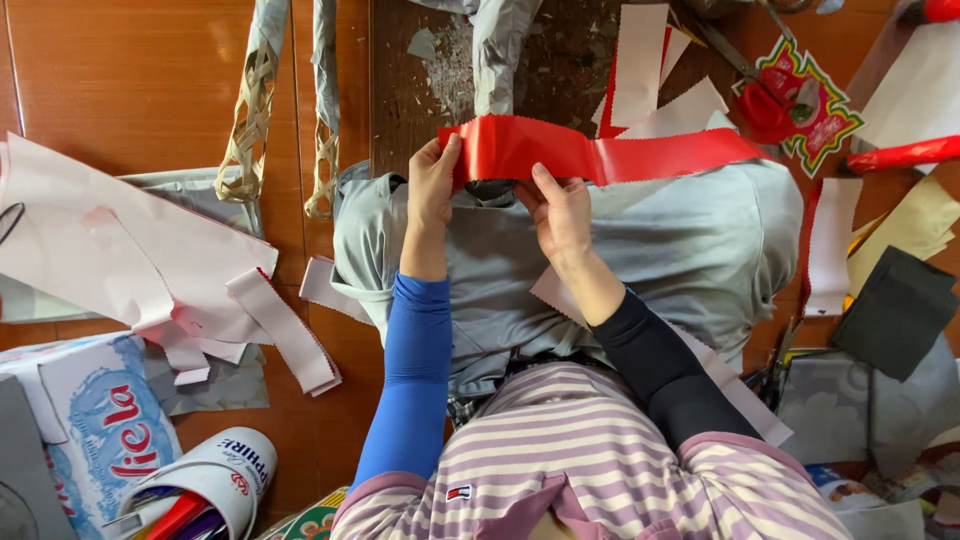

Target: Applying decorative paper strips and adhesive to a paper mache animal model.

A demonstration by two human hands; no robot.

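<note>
A long red paper strip point(600, 152) with zigzag-cut edges stretches across the middle, above a grey cloth point(690, 250) spread over my lap. My left hand point(432, 185), on a blue-sleeved arm, pinches the strip's left end. My right hand point(560, 210), on a black-sleeved arm, grips the strip just to the right of it from below. Both hands are close together. The strip's right end lies on the grey cloth.
Pink-white paper sheets and strips point(150, 260) lie at left on the wooden floor. A cup of pens point(205, 490) and a carton point(90, 430) sit at lower left. Scissors point(745, 75), a red-green paper cutout point(815, 105) and dark paper pieces point(895, 310) lie at right.
</note>
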